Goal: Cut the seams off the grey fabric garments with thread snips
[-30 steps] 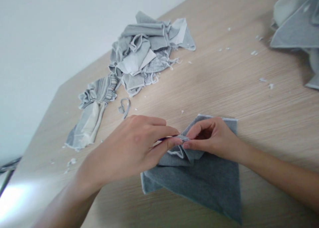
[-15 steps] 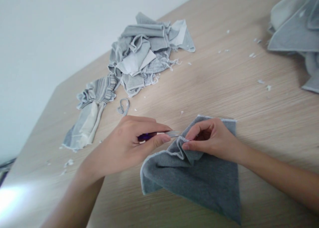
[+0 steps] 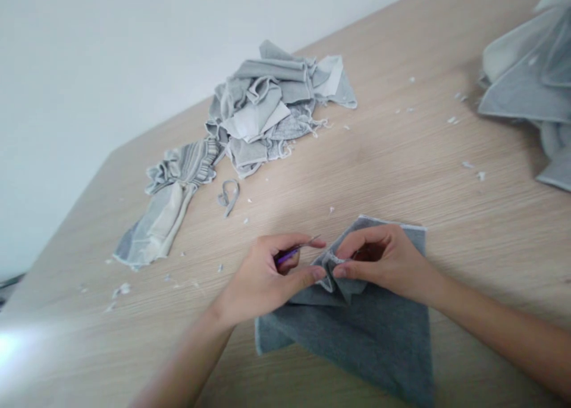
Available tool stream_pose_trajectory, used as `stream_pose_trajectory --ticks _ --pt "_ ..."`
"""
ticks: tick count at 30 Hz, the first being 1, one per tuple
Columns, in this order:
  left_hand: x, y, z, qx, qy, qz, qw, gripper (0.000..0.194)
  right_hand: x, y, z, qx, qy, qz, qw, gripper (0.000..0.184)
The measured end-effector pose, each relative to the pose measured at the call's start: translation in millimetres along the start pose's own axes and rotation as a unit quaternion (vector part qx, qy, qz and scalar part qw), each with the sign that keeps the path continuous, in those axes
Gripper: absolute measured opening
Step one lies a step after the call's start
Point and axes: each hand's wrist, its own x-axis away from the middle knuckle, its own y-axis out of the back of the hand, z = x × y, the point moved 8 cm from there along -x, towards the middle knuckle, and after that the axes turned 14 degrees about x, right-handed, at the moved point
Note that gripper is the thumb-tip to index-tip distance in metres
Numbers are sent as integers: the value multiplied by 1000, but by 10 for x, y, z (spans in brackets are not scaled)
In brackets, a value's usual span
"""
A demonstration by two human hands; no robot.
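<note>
My left hand (image 3: 272, 274) is closed on small thread snips (image 3: 288, 255) with a purple handle; their thin metal tip points up and to the right past my fingers. Its thumb touches the bunched, pale-stitched edge of a dark grey cloth piece (image 3: 370, 336). Pinched between the thumb and fingers of my right hand (image 3: 388, 256) is the same edge, just right of the left thumb. The cloth's lower part spreads over the table below both hands. Part of the snips is hidden inside the left hand.
A heap of grey fabric pieces (image 3: 272, 99) lies at the table's far side, with a striped, gathered piece (image 3: 178, 182) to its left. A loose fabric strip (image 3: 229, 197) lies nearer. More grey cloth (image 3: 526, 93) rises at the right. White lint is scattered over the wooden table (image 3: 392, 170).
My left hand has moved right, its thumb now on the cloth edge, and the snips' tip has swung upward off the cloth. The right hand keeps its pinch. The view has shifted slightly.
</note>
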Motion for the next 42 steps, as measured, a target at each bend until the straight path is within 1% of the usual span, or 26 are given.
stream_pose_trajectory --ticks 2,4,8,11,12,14,16,18,20,21,22,23,25,26,28,29,30,31,32,34,35,36,38,39,40,42 --pt "-16 -117 84 66 21 13 998 28 12 3 27 10 20 -6 1000 17" --pt "-24 -190 111 98 31 23 994 27 22 0 44 24 30 -5 999 14" --pt "-18 -171 76 97 16 9 995 31 25 23 100 37 60 -7 998 14" --pt "-2 -145 69 111 13 10 994 33 22 33 143 41 79 -2 996 6" --pt "4 -141 69 118 13 12 993 33 21 36 151 40 81 0 996 4" --pt "17 -125 71 130 11 14 991 33 18 48 157 35 71 -1 997 8" --pt "34 -99 78 139 11 10 990 35 6 83 175 37 50 -17 998 12" --pt "60 -70 97 144 12 4 990 36 -29 152 256 51 41 -53 996 14" --pt "100 -44 121 137 8 -6 991 33 -99 222 427 90 56 -99 989 16" --pt "127 -30 131 128 2 -14 992 31 -154 227 541 127 73 -114 983 17" --pt "159 -18 139 117 -5 -23 993 29 -224 198 664 176 94 -119 973 16" --pt "195 -13 143 103 -14 -32 994 26 -309 126 783 234 118 -111 959 15" --pt "275 -26 136 74 -36 -41 996 20 -509 -151 964 355 175 -55 917 11" --pt "316 -39 125 60 -48 -44 996 17 -610 -342 1014 413 207 -14 887 16" --pt "396 -66 81 35 -75 -49 995 13 -786 -748 1033 508 272 68 815 30" --pt "432 -80 48 23 -91 -49 994 13 -861 -930 1012 541 296 102 781 33" --pt "464 -93 13 12 -106 -47 993 14 -929 -1081 985 564 313 125 754 31" --pt "490 -102 -21 1 -119 -44 992 16 -989 -1194 964 579 322 138 737 26" --pt "510 -105 -51 -8 -129 -42 991 20 -1038 -1268 950 586 325 143 729 22" --pt "532 -81 -89 -22 -138 -46 989 25 -1079 -1313 956 594 328 134 722 20" --pt "534 -59 -98 -26 -139 -51 989 25 -1066 -1290 972 596 331 126 721 18" --pt "532 -33 -103 -28 -139 -56 988 21 -1034 -1238 995 593 333 117 724 20" --pt "519 22 -102 -22 -138 -68 988 14 -926 -1060 1055 573 333 97 742 48" --pt "510 49 -100 -15 -139 -75 987 14 -858 -940 1089 559 328 83 757 56" --pt "500 72 -96 -6 -139 -81 987 16 -784 -801 1121 543 317 64 775 53" --pt "476 99 -82 11 -138 -87 987 19 -626 -487 1156 512 271 11 815 25"
